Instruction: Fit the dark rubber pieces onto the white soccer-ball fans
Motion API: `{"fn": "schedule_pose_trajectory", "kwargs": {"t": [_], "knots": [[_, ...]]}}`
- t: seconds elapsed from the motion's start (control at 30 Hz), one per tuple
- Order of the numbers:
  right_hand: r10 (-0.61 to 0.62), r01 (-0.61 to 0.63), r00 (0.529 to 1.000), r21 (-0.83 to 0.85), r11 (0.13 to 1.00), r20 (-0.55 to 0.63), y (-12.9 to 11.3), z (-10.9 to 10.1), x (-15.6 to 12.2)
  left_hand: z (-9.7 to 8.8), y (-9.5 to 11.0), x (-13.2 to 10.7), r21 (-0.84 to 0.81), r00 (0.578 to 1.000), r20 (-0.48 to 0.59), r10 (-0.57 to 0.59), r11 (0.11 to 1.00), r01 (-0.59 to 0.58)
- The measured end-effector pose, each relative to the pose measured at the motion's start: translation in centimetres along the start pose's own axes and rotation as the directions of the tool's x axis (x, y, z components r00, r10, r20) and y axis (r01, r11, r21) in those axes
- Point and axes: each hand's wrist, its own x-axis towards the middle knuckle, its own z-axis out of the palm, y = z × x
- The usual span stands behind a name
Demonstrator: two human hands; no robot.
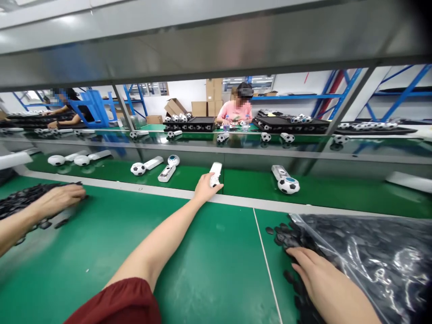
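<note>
My left hand (204, 186) reaches out to the dark green strip. Its fingers and thumb close around the ball end of a white handheld device with a soccer-ball-patterned head (216, 170). The handle end points away from me. At the right, my right hand (317, 274) lies over a pile of small black disc-like pieces (285, 236), its fingertips touching them and its fingers stretched out. The thumb and whatever is under the palm are hidden. Beside that hand rests a clear plastic bag (374, 252) filled with more black pieces.
Similar ball-headed devices (288, 184) lie along the green strip (243, 180). A co-worker's hand (69, 195) is over another black pile (25, 200) at the left. A metal shelf (216, 49) hangs overhead. Beyond, a person in pink (238, 110) sits near black trays (191, 123).
</note>
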Motion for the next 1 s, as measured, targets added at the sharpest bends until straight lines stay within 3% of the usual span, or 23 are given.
{"fn": "schedule_pose_trajectory", "kwargs": {"t": [0.3, 0.47, 0.57, 0.67, 0.77, 0.83, 1.0], "knots": [[0.022, -0.025, 0.999, 0.082, 0.996, 0.035, 0.6, 0.7, -0.1, -2.6, -3.0, 1.0, 0.164, 0.987, -0.163, 0.009, 0.986, 0.018], [0.013, -0.023, 0.994, 0.092, 0.996, 0.104, 0.8, 1.0, -0.2, -2.1, -3.2, 1.3, 0.285, 0.978, -0.206, -0.024, 0.955, 0.083], [-0.009, -0.002, 0.992, 0.084, 0.996, 0.126, 0.9, 1.0, -0.3, -2.6, -3.2, 2.0, 0.357, 0.966, -0.251, -0.067, 0.921, 0.157], [-0.015, 0.005, 0.991, 0.075, 0.997, 0.131, 0.8, 0.9, -0.5, -4.4, -4.2, 3.2, 0.394, 0.937, -0.294, -0.19, 0.869, 0.3], [-0.005, -0.003, 0.993, 0.065, 0.998, 0.121, 0.6, 0.8, -0.5, -6.6, -6.0, 4.3, 0.405, 0.904, -0.257, -0.342, 0.811, 0.422], [-0.005, 0.0, 0.995, 0.054, 0.999, 0.096, 0.5, 0.7, -0.3, -7.6, -6.9, 4.3, 0.407, 0.897, -0.202, -0.394, 0.799, 0.442], [0.009, -0.01, 1.0, 0.076, 0.997, 0.02, 0.2, 0.2, 0.2, -9.6, -7.0, 1.4, 0.329, 0.928, -0.067, -0.366, 0.87, 0.367]]}}
